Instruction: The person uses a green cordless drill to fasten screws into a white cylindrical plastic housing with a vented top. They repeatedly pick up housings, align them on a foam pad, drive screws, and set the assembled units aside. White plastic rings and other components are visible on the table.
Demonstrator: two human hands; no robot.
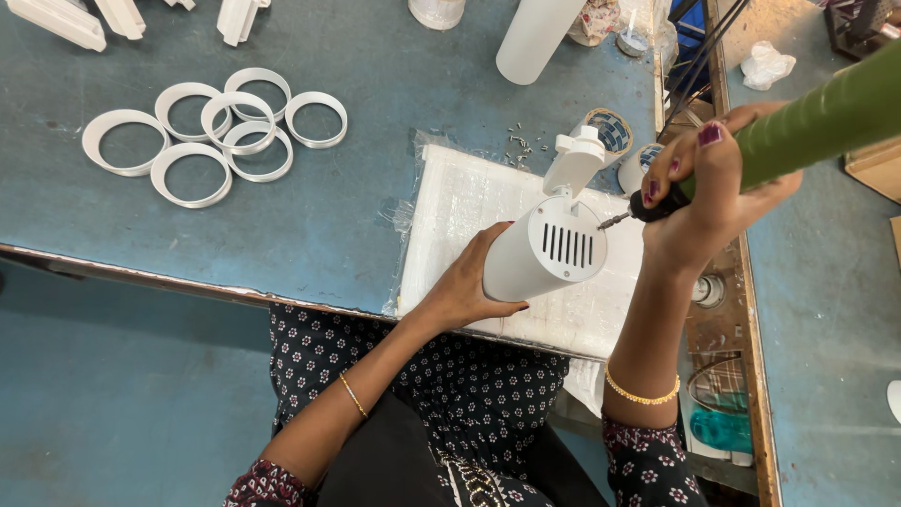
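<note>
At frame centre a white cylindrical lamp housing (535, 258) was gripped by the left hand (465, 286) while a green electric screwdriver (798, 127) was clenched in the right hand (713, 192), bit at its vented end cap (566, 240).

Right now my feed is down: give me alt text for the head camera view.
The left hand grips a white cylindrical lamp housing over a white foam sheet, while the right hand holds a green powered screwdriver with its bit at the slotted end cap. White plastic rings and loose screws lie on the blue table.
</note>
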